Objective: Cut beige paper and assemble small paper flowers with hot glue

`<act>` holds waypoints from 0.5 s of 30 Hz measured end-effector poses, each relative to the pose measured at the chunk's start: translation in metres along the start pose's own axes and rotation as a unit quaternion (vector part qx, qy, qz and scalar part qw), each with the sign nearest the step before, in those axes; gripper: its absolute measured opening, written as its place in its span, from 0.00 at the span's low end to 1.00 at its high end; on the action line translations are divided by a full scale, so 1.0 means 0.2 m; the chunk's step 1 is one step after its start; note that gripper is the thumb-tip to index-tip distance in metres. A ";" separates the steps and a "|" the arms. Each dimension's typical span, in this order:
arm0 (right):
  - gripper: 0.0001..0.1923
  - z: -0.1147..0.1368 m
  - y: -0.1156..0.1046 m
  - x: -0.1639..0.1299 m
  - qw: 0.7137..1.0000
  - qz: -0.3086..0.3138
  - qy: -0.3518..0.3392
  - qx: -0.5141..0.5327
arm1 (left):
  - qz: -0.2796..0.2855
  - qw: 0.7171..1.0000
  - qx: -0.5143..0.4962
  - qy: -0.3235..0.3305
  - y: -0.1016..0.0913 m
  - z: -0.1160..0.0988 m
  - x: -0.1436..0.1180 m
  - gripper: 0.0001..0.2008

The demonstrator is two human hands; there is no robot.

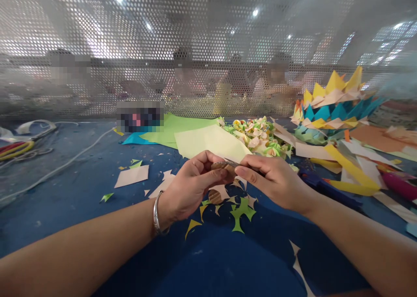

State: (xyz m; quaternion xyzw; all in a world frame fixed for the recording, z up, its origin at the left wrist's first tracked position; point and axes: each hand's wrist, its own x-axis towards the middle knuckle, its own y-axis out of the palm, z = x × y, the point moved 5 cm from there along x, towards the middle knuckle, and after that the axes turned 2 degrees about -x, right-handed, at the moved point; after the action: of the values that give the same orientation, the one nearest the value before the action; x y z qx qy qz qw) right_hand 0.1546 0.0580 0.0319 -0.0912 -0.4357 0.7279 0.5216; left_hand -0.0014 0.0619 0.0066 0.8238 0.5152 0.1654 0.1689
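My left hand (190,186) and right hand (273,177) both pinch a small brown folded paper (224,166). Paper scraps (243,208) lie beneath on the blue worktop (81,192).

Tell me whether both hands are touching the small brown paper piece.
Touching: the head view shows left hand and right hand pinching the brown paper piece between fingertips.

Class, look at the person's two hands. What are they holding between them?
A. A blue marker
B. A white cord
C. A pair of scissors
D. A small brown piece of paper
D: the left hand and right hand meet over the blue table, both pinching a small brown paper between the fingertips.
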 end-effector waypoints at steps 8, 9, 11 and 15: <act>0.23 0.01 -0.01 0.00 1.000 0.002 -0.004 0.000 | 0.016 1.000 0.000 0.017 0.00 -0.02 0.01 0.10; 0.22 0.00 -0.01 0.00 1.000 0.002 -0.003 -0.001 | 0.018 1.000 -0.001 0.018 0.00 -0.02 0.01 0.10; 0.21 0.00 -0.01 0.00 1.000 0.005 0.000 -0.001 | 0.024 0.999 -0.003 0.021 0.00 -0.03 0.01 0.10; 0.22 0.00 -0.01 0.00 1.000 0.015 -0.003 0.008 | 0.028 0.999 0.001 0.016 0.00 -0.02 0.01 0.09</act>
State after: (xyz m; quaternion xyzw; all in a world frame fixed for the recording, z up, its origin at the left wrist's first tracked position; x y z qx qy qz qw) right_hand 0.1559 0.0584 0.0335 -0.0907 -0.4300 0.7393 0.5102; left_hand -0.0022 0.0642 0.0106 0.8351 0.4950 0.1828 0.1555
